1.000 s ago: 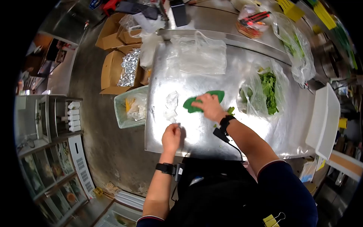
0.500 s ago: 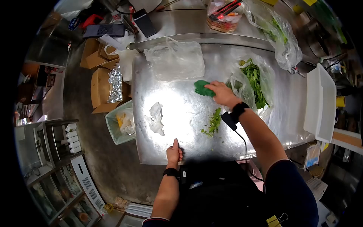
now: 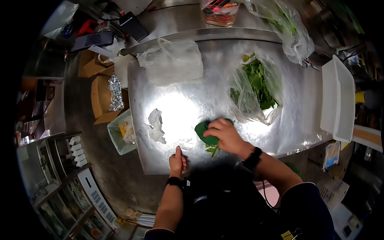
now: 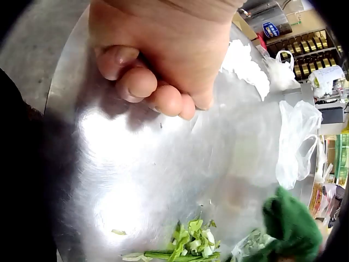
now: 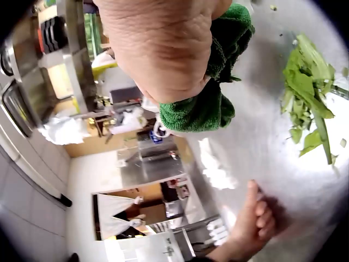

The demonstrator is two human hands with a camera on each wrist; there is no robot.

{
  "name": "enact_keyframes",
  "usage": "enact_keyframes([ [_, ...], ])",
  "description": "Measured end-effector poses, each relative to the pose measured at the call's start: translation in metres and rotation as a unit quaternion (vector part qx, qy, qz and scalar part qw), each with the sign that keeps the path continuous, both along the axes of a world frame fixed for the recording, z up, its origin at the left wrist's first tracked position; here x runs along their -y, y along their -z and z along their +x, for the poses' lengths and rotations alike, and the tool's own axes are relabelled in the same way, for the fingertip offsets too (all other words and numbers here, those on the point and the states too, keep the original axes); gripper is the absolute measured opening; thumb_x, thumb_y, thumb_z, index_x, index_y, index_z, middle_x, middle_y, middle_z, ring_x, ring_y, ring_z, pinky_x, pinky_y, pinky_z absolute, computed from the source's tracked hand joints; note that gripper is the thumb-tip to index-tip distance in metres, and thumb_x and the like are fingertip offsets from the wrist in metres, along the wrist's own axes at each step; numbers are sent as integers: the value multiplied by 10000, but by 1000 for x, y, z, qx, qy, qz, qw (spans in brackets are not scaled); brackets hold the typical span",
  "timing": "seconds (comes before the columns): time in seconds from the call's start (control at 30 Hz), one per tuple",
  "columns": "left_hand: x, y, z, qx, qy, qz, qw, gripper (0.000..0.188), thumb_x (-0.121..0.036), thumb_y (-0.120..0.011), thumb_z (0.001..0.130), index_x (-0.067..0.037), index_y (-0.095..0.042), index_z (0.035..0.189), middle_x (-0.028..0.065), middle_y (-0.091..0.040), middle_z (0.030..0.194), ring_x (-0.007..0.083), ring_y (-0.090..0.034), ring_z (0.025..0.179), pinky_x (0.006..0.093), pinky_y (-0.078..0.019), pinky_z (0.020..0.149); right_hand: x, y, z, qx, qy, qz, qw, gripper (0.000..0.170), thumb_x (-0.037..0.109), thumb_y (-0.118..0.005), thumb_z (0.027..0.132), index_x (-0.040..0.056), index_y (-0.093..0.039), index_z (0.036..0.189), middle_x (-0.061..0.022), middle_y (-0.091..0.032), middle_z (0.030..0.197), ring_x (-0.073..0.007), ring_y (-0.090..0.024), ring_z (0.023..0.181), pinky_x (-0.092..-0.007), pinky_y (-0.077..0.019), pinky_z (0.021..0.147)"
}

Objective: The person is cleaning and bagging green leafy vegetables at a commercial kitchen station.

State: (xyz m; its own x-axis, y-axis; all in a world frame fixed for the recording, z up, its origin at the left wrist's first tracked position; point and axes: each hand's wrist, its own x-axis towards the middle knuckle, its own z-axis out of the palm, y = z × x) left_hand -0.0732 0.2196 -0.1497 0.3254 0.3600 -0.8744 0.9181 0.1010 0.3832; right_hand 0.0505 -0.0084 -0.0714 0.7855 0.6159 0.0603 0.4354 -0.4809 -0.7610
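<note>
My right hand (image 3: pixel 225 137) grips a bunched green cloth (image 3: pixel 206 134) on the steel table (image 3: pixel 180 164). The cloth's terry weave shows in the right wrist view, where part of the green cloth (image 5: pixel 196 113) pokes out past the palm. Leafy green trimmings (image 3: pixel 213 150) lie just on the near side of it; the left wrist view shows these cut greens (image 4: pixel 193 240) as a small pile. Over the near left part of the table, my left hand (image 3: pixel 176 163) holds nothing, its fingers curled in and thumb stretched out. Crumpled white paper (image 3: pixel 157 126) lies beyond it.
A clear plastic bag of leafy greens (image 3: pixel 260 84) sits on the table's right side. Toward the back left lies an empty-looking plastic bag (image 3: pixel 172 64). A lined bin (image 3: pixel 116 140) stands against the left edge, a white tub (image 3: pixel 338 100) at the right. A raised ledge (image 3: pixel 180 34) runs behind.
The right hand swept the cloth right and away, then back toward the body, up to the trimmings. The left hand stays near the front edge, its thumb now extended. The head view has shifted.
</note>
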Motion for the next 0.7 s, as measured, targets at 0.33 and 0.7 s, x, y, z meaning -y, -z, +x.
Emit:
enact_keyframes([
  [0.33, -2, 4, 1, 12, 1, -16, 1000, 606, -573, -443, 825, -76, -427, 479, 43, -421, 405, 143, -382, 307, 265, -294, 300, 91, 82, -21, -203, 307, -312, 876, 433, 108, -589, 652, 152, -559, 1081, -133, -534, 1067, -313, -526, 952, -377, -461, 741],
  [0.7, -8, 5, -8, 71, 7, -70, 995, 521, -488, -481, 845, -50, -517, 566, 48, -487, 450, 134, -407, 323, 245, -314, 323, 11, 11, -59, 54, 204, -14, 977, 468, -71, -524, 605, 126, -583, 1025, -81, -518, 994, -292, -481, 941, -332, -434, 779],
])
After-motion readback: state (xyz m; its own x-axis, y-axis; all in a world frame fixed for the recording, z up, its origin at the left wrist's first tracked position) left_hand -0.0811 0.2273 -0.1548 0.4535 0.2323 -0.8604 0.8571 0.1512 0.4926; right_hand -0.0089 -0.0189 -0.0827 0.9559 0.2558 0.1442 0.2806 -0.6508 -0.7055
